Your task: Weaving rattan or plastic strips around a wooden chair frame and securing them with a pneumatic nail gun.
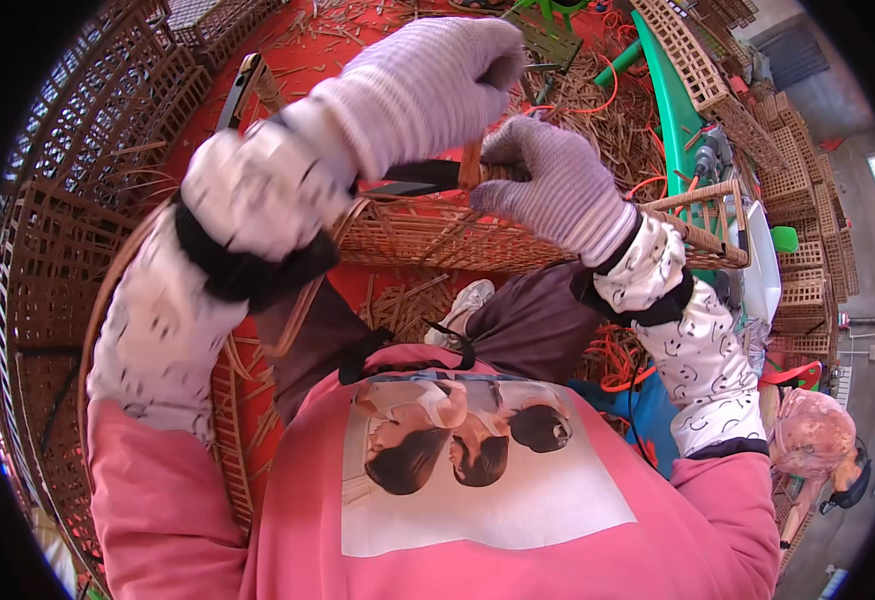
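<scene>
A brown woven basket [427,235] with an open lattice lies across my lap. My right hand [562,185], in a striped knit glove, is closed on the upper bar of its frame, where a brown strip [472,165] is wrapped round. Just above and to the left, my left hand [427,90], in a matching glove, is raised with its fingers curled. What those fingers hold, if anything, is hidden, and the left wrist is slightly blurred. A dark flat bar [412,180] runs below the left hand toward the right fingers.
Stacked woven baskets [77,270] rise on the left, and more baskets [797,190] stand on the right. Loose brown strips [597,110] litter the red floor. A green beam [662,90] and a power tool [712,150] are at the right, near orange hose [622,365].
</scene>
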A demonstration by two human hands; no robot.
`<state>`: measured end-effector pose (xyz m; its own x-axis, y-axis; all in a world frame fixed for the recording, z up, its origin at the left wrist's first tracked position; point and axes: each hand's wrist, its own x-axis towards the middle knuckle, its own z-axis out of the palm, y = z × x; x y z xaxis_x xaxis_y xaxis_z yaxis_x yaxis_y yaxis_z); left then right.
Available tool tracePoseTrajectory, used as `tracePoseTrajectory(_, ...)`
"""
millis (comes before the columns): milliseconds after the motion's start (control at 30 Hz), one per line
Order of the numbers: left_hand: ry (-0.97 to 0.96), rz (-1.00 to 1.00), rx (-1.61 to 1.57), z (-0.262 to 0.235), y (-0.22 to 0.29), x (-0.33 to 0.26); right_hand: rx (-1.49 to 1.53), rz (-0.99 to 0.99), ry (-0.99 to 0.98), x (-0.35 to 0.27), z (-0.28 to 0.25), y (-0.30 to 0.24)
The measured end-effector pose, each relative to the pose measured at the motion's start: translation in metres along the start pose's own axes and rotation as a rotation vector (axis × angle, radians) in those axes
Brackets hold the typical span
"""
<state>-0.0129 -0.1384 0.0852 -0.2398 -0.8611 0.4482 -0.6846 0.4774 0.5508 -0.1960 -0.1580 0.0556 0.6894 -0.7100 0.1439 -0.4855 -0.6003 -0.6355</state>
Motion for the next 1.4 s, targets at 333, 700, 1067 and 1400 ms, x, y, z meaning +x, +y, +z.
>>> tracePoseTrajectory(333, 0.186, -0.036, 0.054, 0.026, -0.048, 0.017, -0.116, -0.074, 0.055, 0.01, 0.006, -0.01)
tracePoseTrajectory(700, 0.274, -0.514, -0.551, 0.05, -0.005, -0.129, 0.265, 0.16, -0.177, 0.023, -0.001, -0.008)
tracePoseTrajectory(1067, -0.12, -0.781, -1.288, 0.043, -0.009, -0.089, 0.351, 0.134, -0.332, 0.03, -0.004, -0.005)
tracePoseTrajectory(1400, 0.139, -0.87, -1.522, 0.054, 0.001, -0.09, 0.398, 0.103, -0.314, 0.023, -0.001, -0.004)
